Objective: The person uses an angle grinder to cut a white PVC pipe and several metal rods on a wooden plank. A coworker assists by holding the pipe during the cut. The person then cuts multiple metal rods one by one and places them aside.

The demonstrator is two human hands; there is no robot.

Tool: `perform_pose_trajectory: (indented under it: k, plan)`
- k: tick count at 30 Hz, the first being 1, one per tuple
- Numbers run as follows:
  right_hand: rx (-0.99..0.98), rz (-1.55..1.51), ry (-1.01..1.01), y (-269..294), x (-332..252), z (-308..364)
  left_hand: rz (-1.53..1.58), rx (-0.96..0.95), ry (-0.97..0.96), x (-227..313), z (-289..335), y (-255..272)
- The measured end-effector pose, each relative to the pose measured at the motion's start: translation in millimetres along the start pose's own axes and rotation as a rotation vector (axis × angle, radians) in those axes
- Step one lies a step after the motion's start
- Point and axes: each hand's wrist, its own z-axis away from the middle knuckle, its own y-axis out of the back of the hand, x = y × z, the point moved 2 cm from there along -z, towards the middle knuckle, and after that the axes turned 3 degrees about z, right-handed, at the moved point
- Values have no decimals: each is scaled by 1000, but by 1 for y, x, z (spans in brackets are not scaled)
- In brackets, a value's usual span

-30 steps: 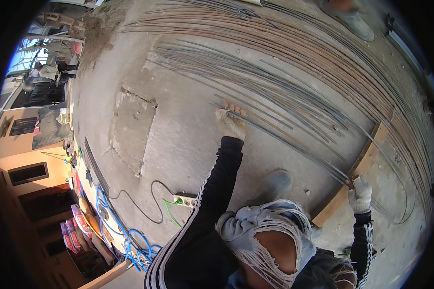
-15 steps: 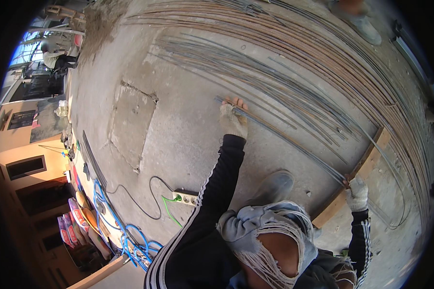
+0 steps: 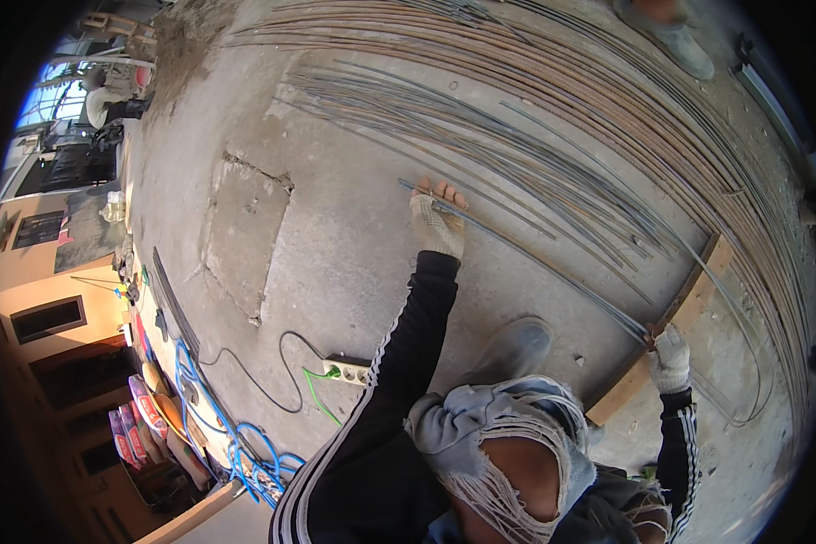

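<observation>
My left hand [image 3: 437, 227], in a pale fingerless work glove, is closed around a few thin steel rods [image 3: 553, 264] near their far-left end. Its bare fingertips show just above the rods. At the other end, my right hand [image 3: 670, 361], gloved the same way, grips the rods over a wooden board [image 3: 622, 388]; the board lies slantwise on the concrete. Beyond the held rods, a loose bundle of thin grey rods [image 3: 480, 145] is spread on the ground. Some of my right fingers are hidden.
Long rusty rebars [image 3: 553, 68] curve along the far and right sides. A power strip [image 3: 346, 371] with cables and a tangled blue hose [image 3: 190, 372] lie at left. One boot [image 3: 519, 349] is near me; another person's boot [image 3: 687, 50] stands far right. Another person [image 3: 104, 102] is far left.
My left hand and the rods have shifted very slightly left, along with the whole view. Both hands keep their hold. The distant person at far left has changed posture a little.
</observation>
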Motion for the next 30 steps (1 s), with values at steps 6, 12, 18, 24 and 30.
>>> perform_pose_trajectory:
  k: [6,12,18,24,30]
  plan:
    - [-34,-19,24,4,-2,-3,-18,55,-3,-2,-1,5]
    - [-3,3,94,-2,3,2,-53,70,8,-1,0,1]
    - [17,30,79,-9,3,6,-41,33,6,-3,0,1]
    - [-38,53,81,-7,0,7,-43,-51,11,-2,-1,5]
    - [-67,69,71,-8,1,9,-39,-26,27,-3,0,1]
